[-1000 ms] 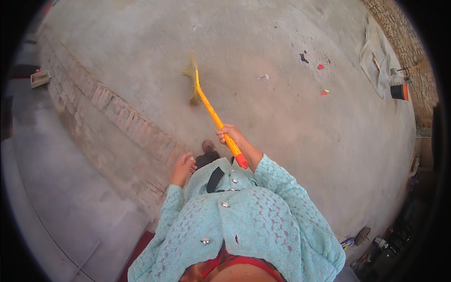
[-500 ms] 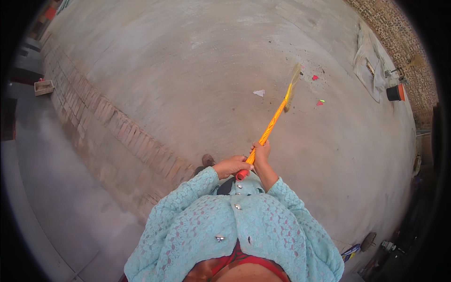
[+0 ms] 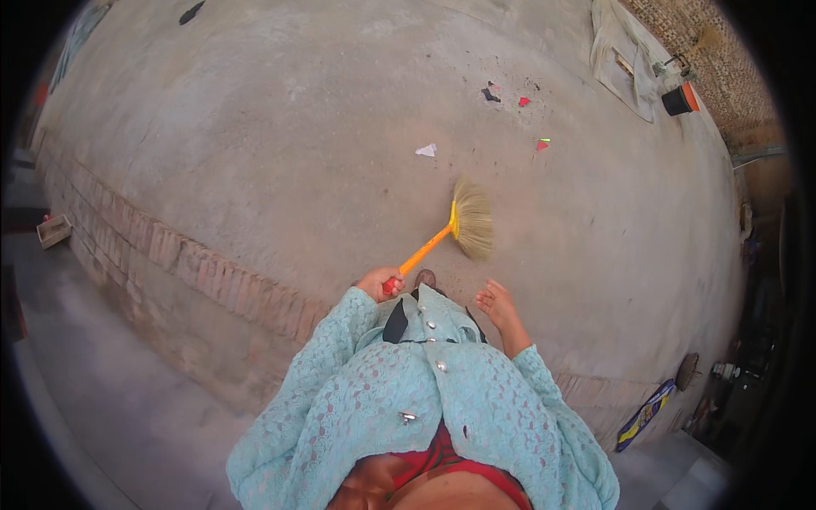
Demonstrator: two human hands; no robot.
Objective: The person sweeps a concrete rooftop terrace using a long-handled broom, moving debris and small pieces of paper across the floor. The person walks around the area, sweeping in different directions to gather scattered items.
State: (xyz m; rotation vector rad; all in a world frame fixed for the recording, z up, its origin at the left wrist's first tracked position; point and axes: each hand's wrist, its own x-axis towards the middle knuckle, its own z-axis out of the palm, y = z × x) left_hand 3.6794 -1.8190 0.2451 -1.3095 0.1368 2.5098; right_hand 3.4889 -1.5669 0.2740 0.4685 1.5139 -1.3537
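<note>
My left hand (image 3: 380, 283) is wrapped round the red end of a broom's orange handle. The broom (image 3: 473, 221) has a fan of pale straw bristles bound in yellow, spread out ahead of me and to the right of the handle. To the right, my right hand (image 3: 495, 303) is off the broom, its fingers apart and nothing in it. Beyond the bristles a white scrap (image 3: 427, 150) lies on the concrete floor (image 3: 323, 153). Farther off are a red scrap (image 3: 524, 101), another red scrap (image 3: 542, 145) with a green bit, and a black scrap (image 3: 490, 94).
A brick strip (image 3: 204, 258) runs along the floor at left, with a small wooden box (image 3: 54, 230) past it. At far right stand a black and orange bucket (image 3: 680, 99) and a pale sheet (image 3: 614, 59). A blue and yellow bag (image 3: 644, 416) lies at lower right.
My right hand has let go of the handle and moved right. The left hand has shifted left with the broom, whose head has come nearer and turned its bristles to the right.
</note>
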